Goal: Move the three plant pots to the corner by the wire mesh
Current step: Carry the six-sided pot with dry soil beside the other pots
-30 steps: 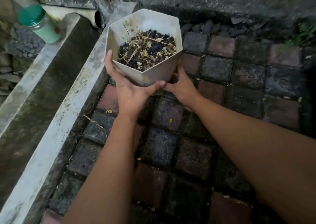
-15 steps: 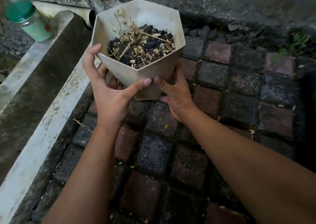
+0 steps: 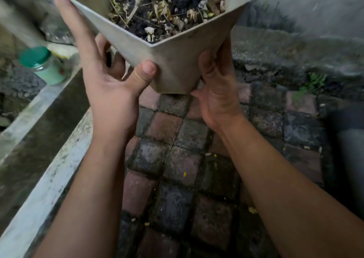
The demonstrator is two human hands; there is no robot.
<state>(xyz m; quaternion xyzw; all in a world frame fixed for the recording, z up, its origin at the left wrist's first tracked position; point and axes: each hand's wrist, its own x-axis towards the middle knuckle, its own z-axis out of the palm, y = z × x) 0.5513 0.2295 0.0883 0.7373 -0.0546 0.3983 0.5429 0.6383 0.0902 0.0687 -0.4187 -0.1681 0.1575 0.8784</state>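
A pale grey, angular plant pot [image 3: 177, 61] full of dark soil and dry leaves hangs in the air above the paving, its far rim cut off by the top of the view. My left hand [image 3: 106, 76] grips its left side, thumb pressed on the front face and fingers up the wall. My right hand [image 3: 216, 88] holds the lower right side near the base. Only this one pot is in view. No wire mesh shows.
Wet, mossy paving bricks [image 3: 177, 169] lie below. A concrete gutter with a pale curb [image 3: 49, 188] runs along the left. A jar with a green lid [image 3: 45, 66] stands beyond it. A low concrete step [image 3: 295, 47] and a small fern [image 3: 315, 80] are at right.
Both hands have lifted the pot off the paving and brought it up and closer to the camera. The view has tilted, so the jar now sits lower left.
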